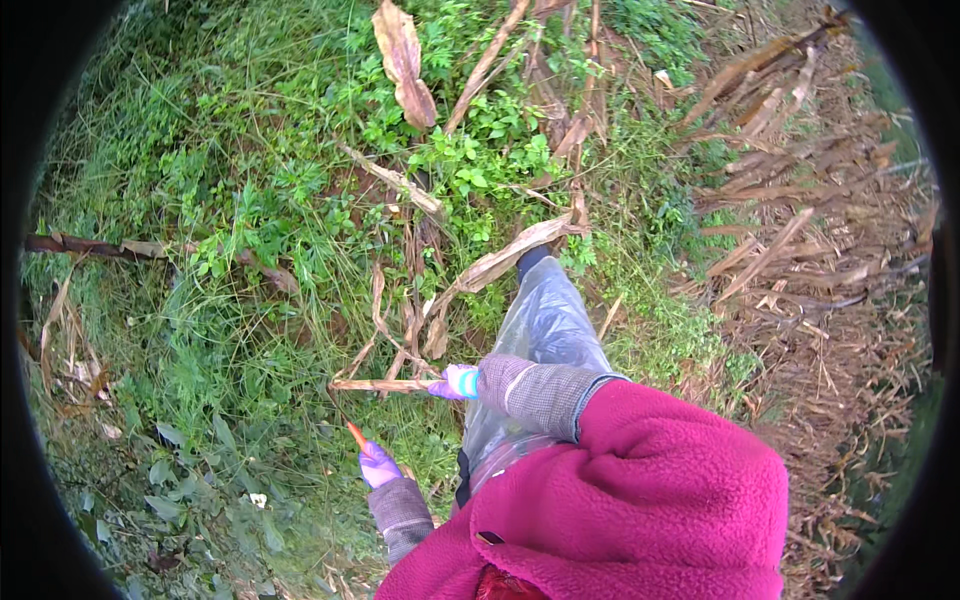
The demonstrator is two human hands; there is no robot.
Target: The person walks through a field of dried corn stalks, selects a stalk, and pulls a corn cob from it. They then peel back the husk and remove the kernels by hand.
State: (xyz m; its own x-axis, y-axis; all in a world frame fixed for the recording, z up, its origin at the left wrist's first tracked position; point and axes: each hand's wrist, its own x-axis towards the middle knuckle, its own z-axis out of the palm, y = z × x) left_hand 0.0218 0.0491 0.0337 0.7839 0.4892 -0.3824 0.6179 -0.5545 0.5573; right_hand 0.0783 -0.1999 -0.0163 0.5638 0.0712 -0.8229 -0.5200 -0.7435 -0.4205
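My right hand (454,382), in a purple glove with a cyan band at the wrist, grips a dry, pale stalk (382,385) that looks like maize. The stalk points left from the fist, level in the picture. Lower down, my left hand (380,465), also gloved in purple, is closed around the orange handle (357,435) of a thin-bladed tool, probably a sickle. Its dark blade (337,405) runs up to the stalk's far end; whether it touches there I cannot tell. Dry, curled leaves (381,319) hang just above the stalk.
Green weeds and grass (262,202) cover the ground ahead. A long dry leaf (517,251) lies across my plastic-covered leg (559,322) near the foot. Cut-looking dry stalks (780,195) are heaped at the right. A dark stalk (97,246) leans in from the left.
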